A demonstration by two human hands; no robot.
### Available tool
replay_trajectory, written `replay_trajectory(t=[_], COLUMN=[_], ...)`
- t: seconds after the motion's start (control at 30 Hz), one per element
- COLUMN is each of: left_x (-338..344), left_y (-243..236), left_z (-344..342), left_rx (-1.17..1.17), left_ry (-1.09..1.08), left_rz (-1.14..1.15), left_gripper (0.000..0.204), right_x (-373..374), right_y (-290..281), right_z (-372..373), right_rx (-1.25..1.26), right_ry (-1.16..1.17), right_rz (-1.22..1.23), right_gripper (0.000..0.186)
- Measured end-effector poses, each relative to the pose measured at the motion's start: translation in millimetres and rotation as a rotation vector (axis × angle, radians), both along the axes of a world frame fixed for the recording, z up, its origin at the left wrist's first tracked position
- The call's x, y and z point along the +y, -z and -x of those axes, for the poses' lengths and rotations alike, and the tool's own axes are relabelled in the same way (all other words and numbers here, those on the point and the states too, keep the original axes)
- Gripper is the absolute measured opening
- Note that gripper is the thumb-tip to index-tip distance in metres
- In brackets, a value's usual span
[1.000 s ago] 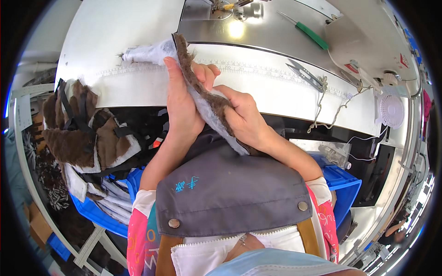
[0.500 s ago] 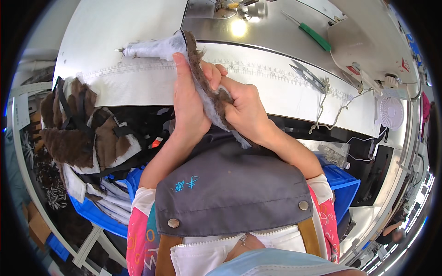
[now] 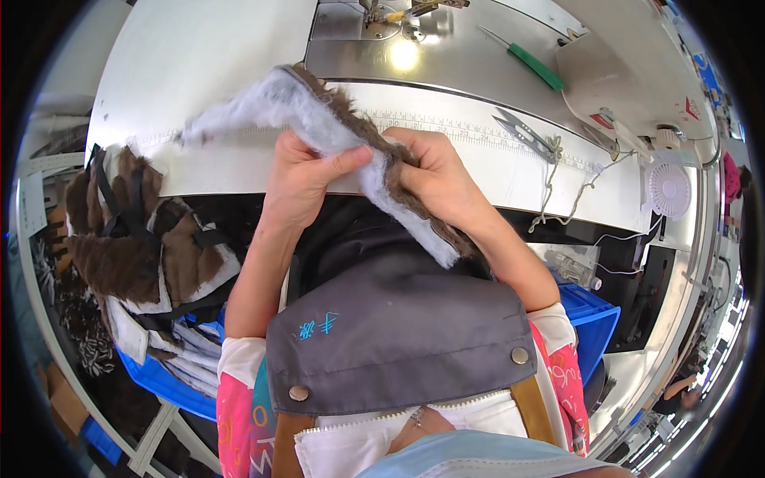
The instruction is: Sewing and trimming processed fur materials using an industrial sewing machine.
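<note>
A long strip of brown fur with a fluffy pale grey-white layer point(image 3: 327, 119) runs diagonally across the front of the white ruled table point(image 3: 191, 48), its far left part blurred. My left hand point(image 3: 307, 179) grips the middle of the strip, thumb lying on the pale layer. To its right, my right hand point(image 3: 442, 179) has its fingers wrapped round the strip's brown fur side, and the lower end hangs beneath it over my dark grey apron point(image 3: 398, 319).
A sewing machine point(image 3: 621, 72) stands beyond, with a green-handled tool point(image 3: 535, 66), snips point(image 3: 526, 134) on a cord and a small fan point(image 3: 666, 190). Brown fur pieces point(image 3: 143, 255) fill a blue bin point(image 3: 159, 382) at left; another blue bin point(image 3: 594, 315) is at right. A person point(image 3: 677, 398) appears far right.
My left hand has moved left and down, its thumb turning from upright to lying across the strip. The strip's upper part has swung leftward and spread out; my right hand shifted slightly right.
</note>
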State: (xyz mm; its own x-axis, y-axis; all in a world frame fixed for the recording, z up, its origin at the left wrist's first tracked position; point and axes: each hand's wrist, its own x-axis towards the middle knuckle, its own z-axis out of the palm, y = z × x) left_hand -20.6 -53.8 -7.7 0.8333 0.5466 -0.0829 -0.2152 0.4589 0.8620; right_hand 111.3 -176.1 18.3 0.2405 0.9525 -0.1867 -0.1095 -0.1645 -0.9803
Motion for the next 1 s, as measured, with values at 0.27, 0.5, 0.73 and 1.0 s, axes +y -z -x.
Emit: replay_trajectory(t=[0.27, 0.5, 0.73, 1.0], left_x=[-6.2, -1.7, 26.2, 87.2], left_y=[-6.9, -10.5, -20.0, -18.2], left_z=[-4.7, -3.5, -13.3, -49.7], left_rx=[-0.020, 0.126, 0.270, 0.460], left_ry=[-0.148, -0.102, -0.015, 0.223], left_rz=[0.055, -0.091, -0.004, -0.171], left_gripper=[0.013, 0.012, 0.015, 0.023], right_x=[-13.6, -1.4, 15.5, 41.6], right_y=[-9.9, -13.1, -1.9, 13.0], right_z=[-4.3, -4.5, 0.0, -13.3], right_rx=[-0.206, -0.135, -0.173, -0.831], right_ry=[-0.099, 0.107, 0.170, 0.159], right_rz=[0.045, 0.073, -0.043, -0.331], right_gripper=[0.021, 0.023, 0.015, 0.030])
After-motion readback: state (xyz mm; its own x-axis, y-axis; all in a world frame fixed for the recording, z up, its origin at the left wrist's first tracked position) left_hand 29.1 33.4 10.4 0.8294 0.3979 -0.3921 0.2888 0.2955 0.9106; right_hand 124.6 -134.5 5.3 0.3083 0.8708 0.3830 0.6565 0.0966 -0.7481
